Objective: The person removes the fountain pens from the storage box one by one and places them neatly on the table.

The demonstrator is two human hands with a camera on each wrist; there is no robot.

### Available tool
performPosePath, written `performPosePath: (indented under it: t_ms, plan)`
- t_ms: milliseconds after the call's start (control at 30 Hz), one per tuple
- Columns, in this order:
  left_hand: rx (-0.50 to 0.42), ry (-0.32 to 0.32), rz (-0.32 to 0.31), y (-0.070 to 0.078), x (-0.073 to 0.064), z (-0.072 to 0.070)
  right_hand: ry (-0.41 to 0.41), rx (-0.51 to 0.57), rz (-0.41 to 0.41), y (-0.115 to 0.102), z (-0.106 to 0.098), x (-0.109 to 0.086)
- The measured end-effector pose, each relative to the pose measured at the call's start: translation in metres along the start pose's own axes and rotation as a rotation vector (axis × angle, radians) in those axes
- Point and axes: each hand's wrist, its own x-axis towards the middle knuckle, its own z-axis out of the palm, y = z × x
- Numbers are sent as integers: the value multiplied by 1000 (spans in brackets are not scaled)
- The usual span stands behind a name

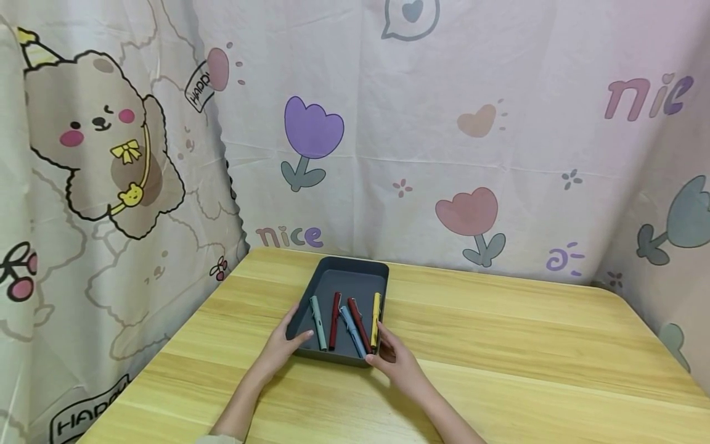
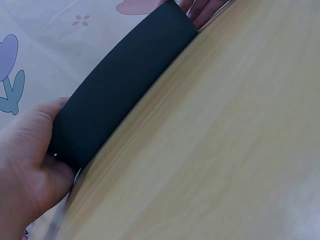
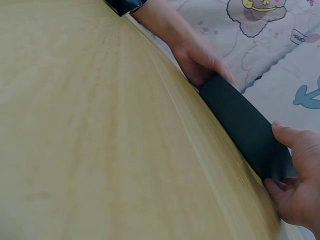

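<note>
A dark grey rectangular tray (image 1: 349, 280) lies on the table with several capped pens in its near half. From left to right are a pale green pen (image 1: 318, 324), a red pen (image 1: 335, 322), a blue pen (image 1: 352, 332), a dark red pen (image 1: 357, 316) and a yellow pen (image 1: 376, 319). My left hand (image 1: 279, 346) grips the tray's near left side, thumb over the rim. At the near right corner my right hand (image 1: 400, 365) holds the tray, thumb on the front rim. Both wrist views show the tray's outer wall (image 2: 122, 82) between the hands; the pens are hidden there.
The light wooden table (image 1: 516, 345) extends to the right of the tray and in front of it. Behind stands a printed curtain (image 1: 383, 123) with tulips and hearts; another with a bear (image 1: 91, 154) hangs along the left edge.
</note>
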Motion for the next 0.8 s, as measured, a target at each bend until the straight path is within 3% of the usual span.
performPosePath:
  t_ms: [800]
  plan:
    - [-21, -18, -13, 7, -3, 10, 26, -29, 19, -3, -6, -11]
